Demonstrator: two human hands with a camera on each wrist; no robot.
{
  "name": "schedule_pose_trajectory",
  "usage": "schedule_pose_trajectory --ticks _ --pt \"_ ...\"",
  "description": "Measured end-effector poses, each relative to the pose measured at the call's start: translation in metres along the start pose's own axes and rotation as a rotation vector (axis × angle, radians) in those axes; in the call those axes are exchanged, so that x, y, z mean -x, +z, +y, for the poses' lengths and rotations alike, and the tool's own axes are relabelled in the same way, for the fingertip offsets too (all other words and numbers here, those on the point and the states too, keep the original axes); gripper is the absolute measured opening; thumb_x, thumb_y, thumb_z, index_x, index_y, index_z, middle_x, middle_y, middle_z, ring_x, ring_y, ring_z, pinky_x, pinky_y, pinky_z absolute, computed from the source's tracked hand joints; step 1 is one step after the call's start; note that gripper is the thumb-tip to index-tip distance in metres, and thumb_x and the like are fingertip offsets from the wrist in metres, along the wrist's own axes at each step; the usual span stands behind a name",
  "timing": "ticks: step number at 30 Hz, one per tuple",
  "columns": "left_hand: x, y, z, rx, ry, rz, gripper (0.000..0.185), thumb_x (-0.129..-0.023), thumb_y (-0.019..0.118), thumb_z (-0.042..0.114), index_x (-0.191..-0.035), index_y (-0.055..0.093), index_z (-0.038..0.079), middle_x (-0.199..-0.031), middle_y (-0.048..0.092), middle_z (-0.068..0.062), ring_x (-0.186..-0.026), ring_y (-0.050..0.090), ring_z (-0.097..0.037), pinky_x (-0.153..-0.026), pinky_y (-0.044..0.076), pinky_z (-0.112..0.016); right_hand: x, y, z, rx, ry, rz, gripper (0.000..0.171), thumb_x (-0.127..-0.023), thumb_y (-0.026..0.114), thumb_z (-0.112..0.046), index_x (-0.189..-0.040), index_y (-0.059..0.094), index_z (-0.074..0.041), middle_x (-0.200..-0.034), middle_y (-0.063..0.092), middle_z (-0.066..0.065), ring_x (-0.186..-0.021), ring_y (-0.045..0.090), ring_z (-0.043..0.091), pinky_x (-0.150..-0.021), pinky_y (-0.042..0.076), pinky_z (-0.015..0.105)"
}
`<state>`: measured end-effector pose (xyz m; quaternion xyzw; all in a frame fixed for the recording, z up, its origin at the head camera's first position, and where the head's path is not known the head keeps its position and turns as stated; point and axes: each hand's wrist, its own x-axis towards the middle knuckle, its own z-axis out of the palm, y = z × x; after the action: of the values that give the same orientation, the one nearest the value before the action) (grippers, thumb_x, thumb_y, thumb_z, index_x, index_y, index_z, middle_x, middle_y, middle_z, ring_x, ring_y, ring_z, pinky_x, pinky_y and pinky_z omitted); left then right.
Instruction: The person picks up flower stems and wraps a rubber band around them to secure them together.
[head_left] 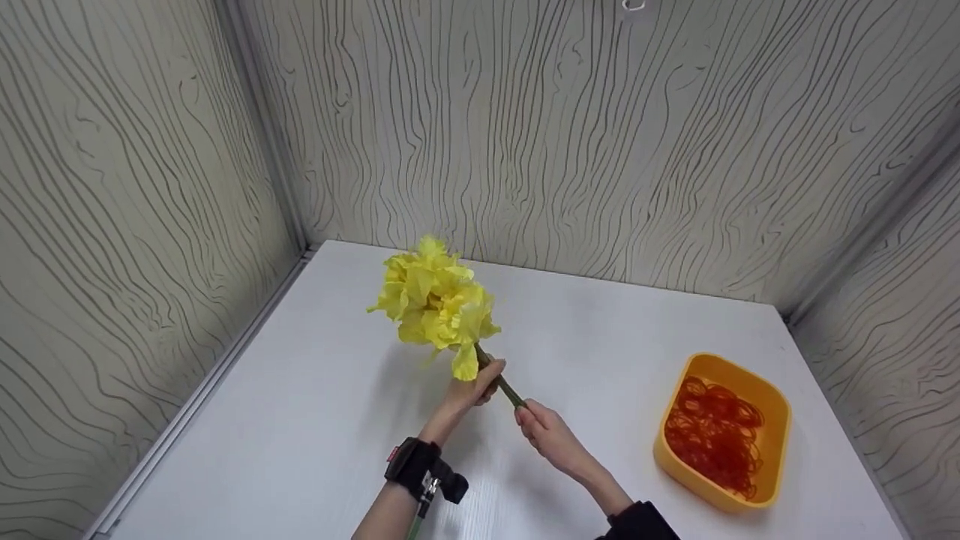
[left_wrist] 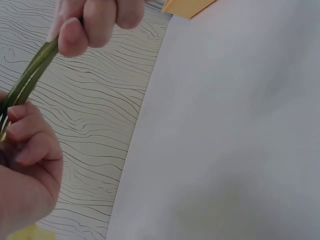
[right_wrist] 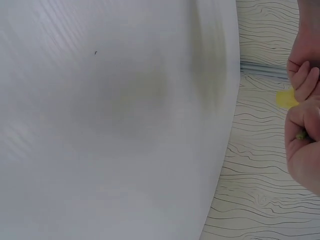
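head view had the yellow flowers (head_left: pixel 437 304) and tub of rubber bands (head_left: pixel 721 431) | wrist views only caught the stem (left_wrist: pixel 27 80), blooms cut off | left hand (head_left: pixel 475 388) and right hand (head_left: pixel 546 433) both curled round it

Bare white table (head_left: pixel 315 420) lay open to the left of and behind the raised yellow flowers (head_left: pixel 437 304), while the orange tray (head_left: pixel 776 409) of rubber bands (head_left: pixel 712 435) blocked the right side and patterned walls (head_left: pixel 600 135) closed in three sides.
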<state>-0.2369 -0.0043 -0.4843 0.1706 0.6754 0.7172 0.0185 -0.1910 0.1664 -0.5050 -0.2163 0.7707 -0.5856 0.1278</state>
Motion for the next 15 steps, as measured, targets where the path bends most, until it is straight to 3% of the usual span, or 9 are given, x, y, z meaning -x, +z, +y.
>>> schedule_pose_trajectory --ticks 3,8,12,15 --pt "0.000 -0.005 0.000 0.002 0.030 -0.123 0.034 -0.090 0.044 0.002 -0.066 0.040 -0.022 -0.047 0.035 -0.011 -0.036 0.030 -0.014 -0.034 0.025 -0.021 -0.002 -0.006 0.011 -0.053 0.016 -0.055 0.019 -0.098 0.036 -0.012 -0.086 0.048 -0.004 -0.064 0.037 -0.003 -0.050 0.032 0.007 -0.043 0.027 0.018" --pt "0.003 -0.009 0.002 0.006 -0.065 -0.236 0.038 -0.091 0.045 0.009 -0.068 0.038 -0.020 -0.048 0.032 -0.007 -0.038 0.026 -0.012 -0.037 0.021 -0.021 -0.001 -0.014 0.015 -0.119 0.046 -0.129 0.021 -0.098 0.037 -0.020 -0.086 0.048 -0.006 -0.063 0.037 -0.003 -0.049 0.031 0.007 -0.041 0.025 0.018" --pt "0.007 -0.011 0.005 0.017 -0.174 -0.272 0.042 -0.090 0.047 0.017 -0.063 0.037 -0.013 -0.047 0.029 -0.003 -0.039 0.023 -0.010 -0.038 0.018 -0.022 0.002 -0.019 0.013 -0.172 0.072 -0.182 0.022 -0.099 0.034 -0.016 -0.086 0.048 -0.007 -0.062 0.036 -0.001 -0.047 0.029 0.007 -0.040 0.024 0.018" --pt "0.009 -0.008 0.007 0.006 -0.207 -0.243 0.038 -0.089 0.046 0.016 -0.058 0.040 -0.006 -0.047 0.030 -0.001 -0.038 0.023 -0.009 -0.037 0.018 -0.022 0.004 -0.019 0.006 -0.214 0.080 -0.207 0.022 -0.099 0.032 -0.012 -0.085 0.049 -0.007 -0.061 0.034 0.001 -0.046 0.028 0.008 -0.039 0.023 0.019"
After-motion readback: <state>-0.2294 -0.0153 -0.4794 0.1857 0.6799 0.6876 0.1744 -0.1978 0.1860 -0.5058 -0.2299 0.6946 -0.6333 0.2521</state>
